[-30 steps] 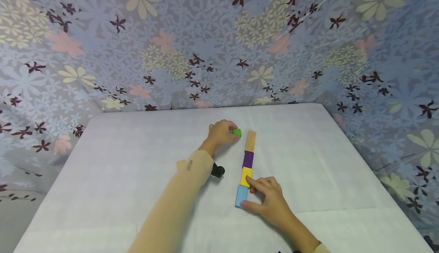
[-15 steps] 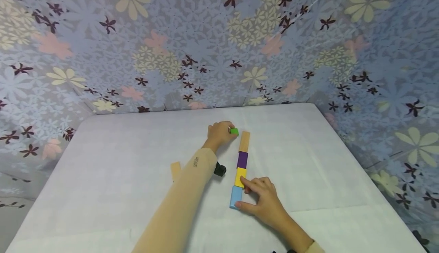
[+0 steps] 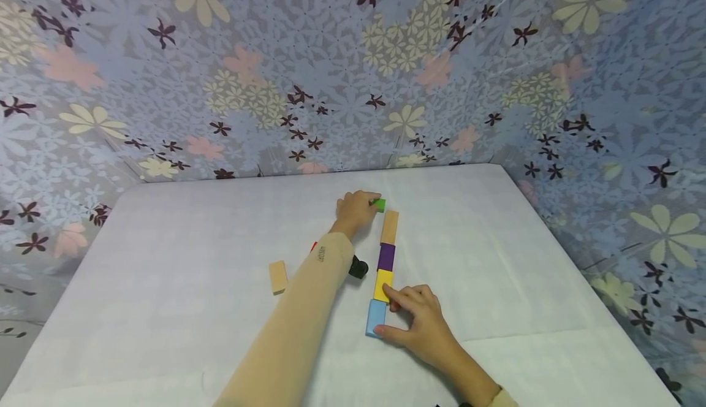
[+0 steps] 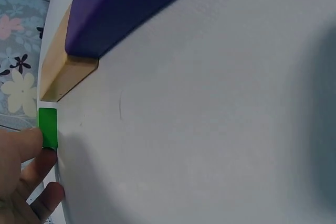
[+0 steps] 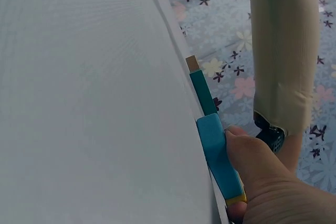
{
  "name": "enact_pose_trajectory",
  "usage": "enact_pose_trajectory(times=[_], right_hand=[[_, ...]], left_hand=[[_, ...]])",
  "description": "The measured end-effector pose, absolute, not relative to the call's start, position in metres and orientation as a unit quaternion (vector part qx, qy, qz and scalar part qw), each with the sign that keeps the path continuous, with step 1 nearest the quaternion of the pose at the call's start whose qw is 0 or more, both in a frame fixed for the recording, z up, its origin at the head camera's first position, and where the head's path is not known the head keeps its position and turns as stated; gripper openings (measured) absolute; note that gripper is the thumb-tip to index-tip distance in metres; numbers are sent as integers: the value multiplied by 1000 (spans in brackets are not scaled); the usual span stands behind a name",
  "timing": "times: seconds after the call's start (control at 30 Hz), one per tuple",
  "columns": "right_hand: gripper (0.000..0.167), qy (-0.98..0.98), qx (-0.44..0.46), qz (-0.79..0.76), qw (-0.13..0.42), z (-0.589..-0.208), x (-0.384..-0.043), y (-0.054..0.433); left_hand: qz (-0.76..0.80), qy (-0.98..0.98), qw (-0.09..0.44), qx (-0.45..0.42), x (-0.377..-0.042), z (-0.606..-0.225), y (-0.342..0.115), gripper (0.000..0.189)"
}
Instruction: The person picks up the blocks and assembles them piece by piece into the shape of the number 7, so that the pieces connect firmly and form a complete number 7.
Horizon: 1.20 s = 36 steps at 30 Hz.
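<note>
- Green block (image 3: 381, 206), one: on the white table (image 3: 165, 309), toward its far edge; left hand (image 3: 355, 212) pinching it, thumb clearest in left wrist view.
- Row at its 5 to 6 o'clock, four blocks, far to near: plain wood block (image 3: 389, 227), purple block (image 3: 386, 257), yellow block (image 3: 380, 287), blue block (image 3: 376, 314). Left wrist view shows a narrow gap between green and wood.
- Right hand (image 3: 426, 318): thumb and forefinger spread, tips touching blue and yellow.
- At green's 8 o'clock: one loose wood piece (image 3: 278, 277); one red bit (image 3: 314, 246), head view only, mostly sleeve-hidden.
- Left sleeve (image 3: 295, 321): one line of dark lettering, too small to read surely.
- Black device (image 5: 271, 137) at the left cuff.
- 12 o'clock: flowered cloth (image 3: 265, 45).
</note>
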State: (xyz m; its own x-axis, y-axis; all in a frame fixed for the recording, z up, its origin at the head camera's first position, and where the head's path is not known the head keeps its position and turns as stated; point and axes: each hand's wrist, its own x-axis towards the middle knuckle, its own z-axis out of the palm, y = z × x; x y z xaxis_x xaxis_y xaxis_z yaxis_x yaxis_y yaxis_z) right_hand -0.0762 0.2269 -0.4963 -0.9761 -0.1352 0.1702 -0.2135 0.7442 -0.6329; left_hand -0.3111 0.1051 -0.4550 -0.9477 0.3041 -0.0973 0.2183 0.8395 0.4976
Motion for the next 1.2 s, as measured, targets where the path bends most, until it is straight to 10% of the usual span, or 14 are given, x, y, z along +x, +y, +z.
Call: enact_pose_trajectory(times=[1.2], right_hand=[[72,-930,118,339,85,-497,-77,227]], left_hand=[[282,921,172,207,-308,-458,118,46]])
